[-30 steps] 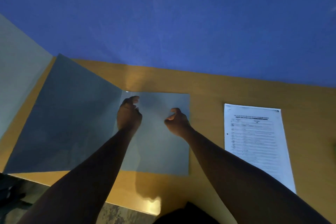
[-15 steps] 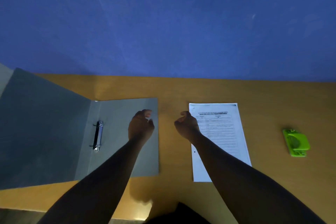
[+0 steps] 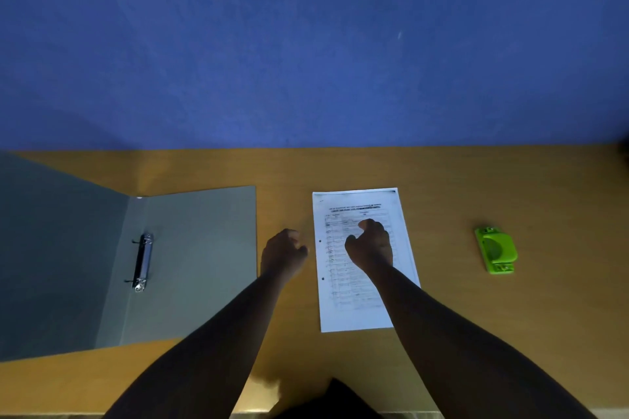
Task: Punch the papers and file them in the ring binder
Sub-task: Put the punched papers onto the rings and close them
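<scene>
My left hand [image 3: 284, 255] and right hand [image 3: 371, 247] are bare, with no rings or watch showing. Both my forearms are uncovered up to the frame's edge, and I can see no sleeves in this dim light.

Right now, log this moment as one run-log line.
ring binder open, rings empty | printed papers already punched | left hand between both | right hand over papers | green hole punch idle

One open binder [image 3: 190, 258] lies at left, one printed paper [image 3: 357, 313] at centre, one green punch [image 3: 496, 250] at right, all on one desk [image 3: 510, 333]. Two hands show.
</scene>
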Action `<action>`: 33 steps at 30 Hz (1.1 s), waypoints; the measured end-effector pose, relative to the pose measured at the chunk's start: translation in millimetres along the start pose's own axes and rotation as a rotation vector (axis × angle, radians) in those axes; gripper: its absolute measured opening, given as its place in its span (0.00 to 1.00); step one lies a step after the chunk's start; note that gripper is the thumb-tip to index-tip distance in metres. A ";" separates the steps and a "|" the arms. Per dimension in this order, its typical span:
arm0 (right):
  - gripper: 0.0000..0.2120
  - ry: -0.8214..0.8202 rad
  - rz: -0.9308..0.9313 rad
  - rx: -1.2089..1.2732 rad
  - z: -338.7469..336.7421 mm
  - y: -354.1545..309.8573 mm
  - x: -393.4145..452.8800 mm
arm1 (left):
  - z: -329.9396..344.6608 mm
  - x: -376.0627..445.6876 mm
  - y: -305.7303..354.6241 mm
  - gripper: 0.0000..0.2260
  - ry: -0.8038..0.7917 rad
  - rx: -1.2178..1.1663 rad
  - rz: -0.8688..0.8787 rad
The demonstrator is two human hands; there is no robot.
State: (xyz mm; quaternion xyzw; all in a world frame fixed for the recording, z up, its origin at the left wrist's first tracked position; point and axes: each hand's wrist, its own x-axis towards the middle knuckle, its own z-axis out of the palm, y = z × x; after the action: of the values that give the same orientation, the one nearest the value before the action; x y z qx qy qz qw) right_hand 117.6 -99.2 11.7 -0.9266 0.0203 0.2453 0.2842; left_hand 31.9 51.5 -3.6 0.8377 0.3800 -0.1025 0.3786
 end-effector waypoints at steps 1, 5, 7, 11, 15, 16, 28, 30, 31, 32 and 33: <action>0.23 0.016 0.002 -0.006 -2.3 4.1 -0.5 | 3.9 -1.3 2.2 0.19 -0.013 -0.012 -0.013; 0.21 0.099 0.034 -0.031 -13.3 21.4 -2.3 | 14.0 -8.7 10.5 0.20 -0.050 -0.035 -0.065; 0.21 0.123 0.039 -0.071 -17.9 31.0 -2.1 | 18.0 -11.2 12.8 0.20 -0.048 -0.027 -0.080; 0.20 0.106 0.032 -0.179 -23.3 48.3 -2.2 | 24.6 -15.9 20.1 0.02 -0.022 -0.006 -0.091; 0.21 0.042 0.012 -0.225 -23.9 55.7 -3.5 | 26.7 -19.9 28.4 0.18 -0.018 -0.009 -0.112; 0.21 0.034 0.000 -0.237 -23.9 55.9 -3.6 | 27.7 -19.4 29.1 0.18 -0.024 -0.030 -0.136; 0.21 -0.008 -0.015 -0.309 -28.2 48.8 -2.3 | 33.5 -17.5 35.1 0.07 -0.061 -0.238 -0.245; 0.21 -0.013 -0.015 -0.315 -28.2 47.8 -2.6 | 34.4 -15.4 35.5 0.16 -0.081 -0.302 -0.278; 0.22 -0.017 -0.013 -0.320 -28.4 47.1 -2.4 | 33.9 -15.0 36.6 0.16 -0.084 -0.330 -0.285; 0.22 -0.020 -0.013 -0.327 -28.9 46.4 -2.1 | 33.6 -14.3 37.2 0.15 -0.084 -0.354 -0.299; 0.22 -0.024 -0.012 -0.330 -29.4 45.7 -1.8 | 34.2 -13.6 37.2 0.14 -0.092 -0.368 -0.310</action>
State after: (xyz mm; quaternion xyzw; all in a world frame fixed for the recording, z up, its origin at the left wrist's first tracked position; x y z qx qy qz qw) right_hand 120.9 -153.4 10.1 -0.9578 -0.0293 0.2547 0.1297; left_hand 53.1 3.8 -0.3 0.6810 0.4985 -0.1263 0.5213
